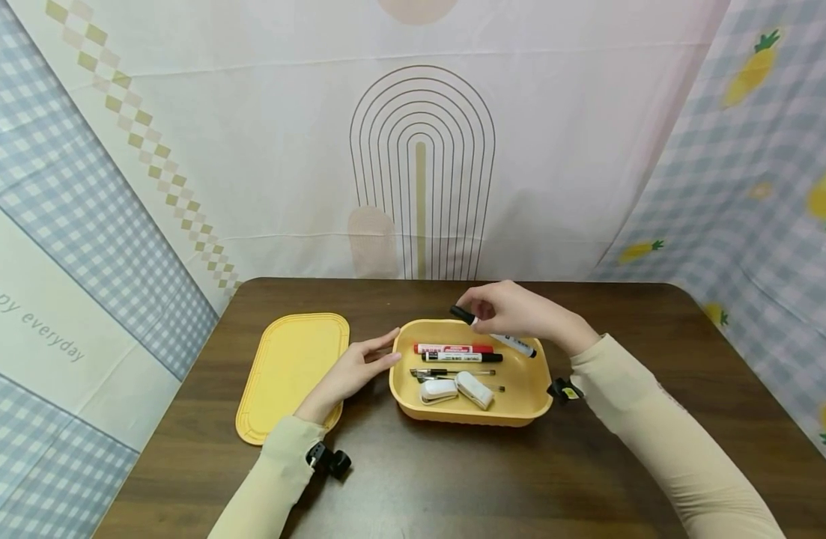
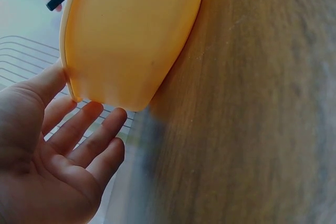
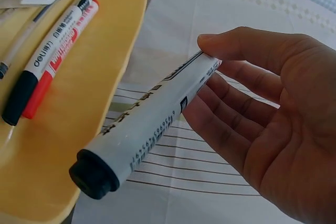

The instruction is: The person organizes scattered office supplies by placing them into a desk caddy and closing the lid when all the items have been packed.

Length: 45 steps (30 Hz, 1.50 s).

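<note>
A yellow tray (image 1: 473,415) stands mid-table with a red marker (image 1: 453,348), a black marker (image 1: 461,357), thin pens (image 1: 453,372) and two small white items (image 1: 475,389) inside. My right hand (image 1: 483,311) hovers over the tray's far rim and pinches a white marker with a black cap (image 1: 514,343) between thumb and fingers. The right wrist view shows that marker (image 3: 147,124) in the right hand (image 3: 210,77), beside the tray wall (image 3: 79,103). My left hand (image 1: 386,350) lies open against the tray's left side. Its thumb touches the tray (image 2: 131,35) in the left wrist view, where the left hand (image 2: 68,129) is spread.
A flat yellow lid (image 1: 291,374) lies on the dark wooden table (image 1: 453,479) left of the tray, partly under my left forearm. Patterned cloth walls close in the back and both sides. Bare wood lies in front of and to the right of the tray.
</note>
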{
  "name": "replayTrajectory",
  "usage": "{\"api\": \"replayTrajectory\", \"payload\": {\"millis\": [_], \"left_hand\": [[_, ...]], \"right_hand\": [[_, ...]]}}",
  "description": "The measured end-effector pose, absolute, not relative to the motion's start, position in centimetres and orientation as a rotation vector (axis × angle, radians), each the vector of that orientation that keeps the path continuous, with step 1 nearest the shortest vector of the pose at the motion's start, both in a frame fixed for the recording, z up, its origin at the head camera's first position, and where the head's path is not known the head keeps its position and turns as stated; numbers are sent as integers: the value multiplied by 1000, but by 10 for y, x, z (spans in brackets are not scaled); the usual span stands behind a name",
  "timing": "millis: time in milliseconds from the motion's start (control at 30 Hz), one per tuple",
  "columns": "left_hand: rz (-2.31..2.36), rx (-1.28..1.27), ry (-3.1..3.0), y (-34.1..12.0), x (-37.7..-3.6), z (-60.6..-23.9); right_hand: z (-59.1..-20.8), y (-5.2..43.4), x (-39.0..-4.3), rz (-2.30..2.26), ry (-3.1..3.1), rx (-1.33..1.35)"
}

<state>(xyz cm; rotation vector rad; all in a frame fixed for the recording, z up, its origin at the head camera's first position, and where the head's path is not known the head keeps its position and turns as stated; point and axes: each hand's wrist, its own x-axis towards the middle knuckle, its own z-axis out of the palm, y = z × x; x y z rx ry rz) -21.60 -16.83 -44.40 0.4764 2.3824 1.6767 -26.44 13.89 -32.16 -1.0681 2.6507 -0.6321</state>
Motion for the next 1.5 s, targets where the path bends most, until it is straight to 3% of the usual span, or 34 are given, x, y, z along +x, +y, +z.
{"api": "replayTrajectory", "payload": {"millis": [267, 633, 1500], "left_hand": [[1647, 488, 2382, -165, -204, -418], [1667, 462, 2391, -170, -220, -452], [1654, 437, 2397, -171, -221, -453]], "right_hand": [[-334, 133, -268, -603, 2619, -1046], [-354, 127, -274, -539, 2566, -1084], [-375, 118, -282, -451, 2505, -997]]}}
